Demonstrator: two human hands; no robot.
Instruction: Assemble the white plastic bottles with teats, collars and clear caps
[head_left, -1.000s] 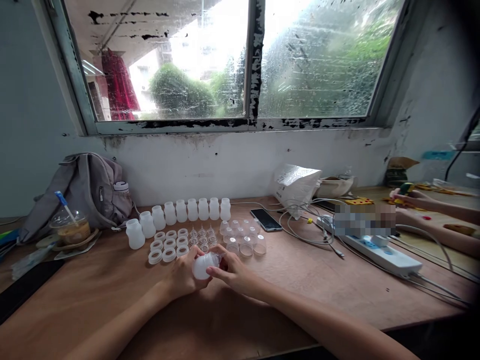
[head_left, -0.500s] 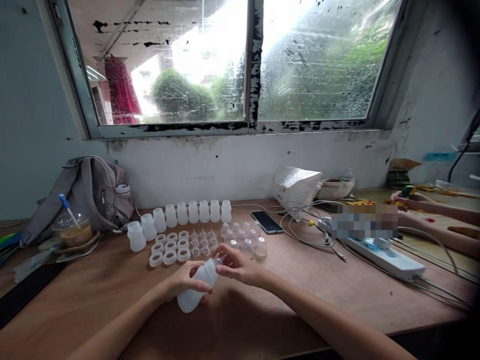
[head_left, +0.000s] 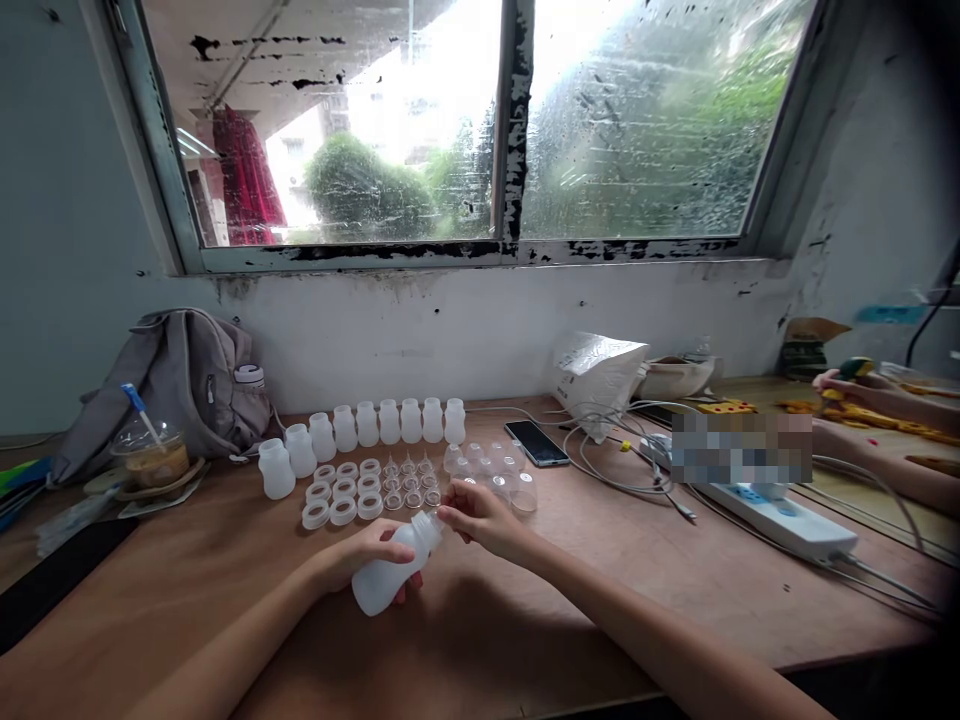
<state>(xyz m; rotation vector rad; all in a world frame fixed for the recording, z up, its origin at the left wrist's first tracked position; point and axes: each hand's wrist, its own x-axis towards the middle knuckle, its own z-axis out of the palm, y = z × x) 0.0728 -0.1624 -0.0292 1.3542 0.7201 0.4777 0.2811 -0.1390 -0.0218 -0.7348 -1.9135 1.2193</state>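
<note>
My left hand (head_left: 375, 553) is wrapped round the body of a frosted baby bottle (head_left: 384, 580), which tilts with its threaded neck up to the right. At the bottle's mouth, the thumb and fingers of my right hand (head_left: 474, 515) are pinched together. Something small and clear seems to be there, but my fingertips mostly hide it. Just beyond my hands lie rows of white bottle rings (head_left: 343, 511), clear bottle teats (head_left: 412, 499) and clear domed caps (head_left: 499, 484). Behind them several more frosted bottles (head_left: 389, 422) stand upright in a curved row.
A phone (head_left: 536, 443), tangled cables (head_left: 626, 480) and a white power strip (head_left: 795, 522) are on the right. A grey backpack (head_left: 176, 385) and a drink cup (head_left: 154, 460) stand left. Another person's hand (head_left: 847, 385) is at the far right.
My right hand's fingers have drawn closer together at the bottle's mouth, uncovering more of its threaded neck. My left hand still holds the bottle. The other person's hand has moved slightly right.
</note>
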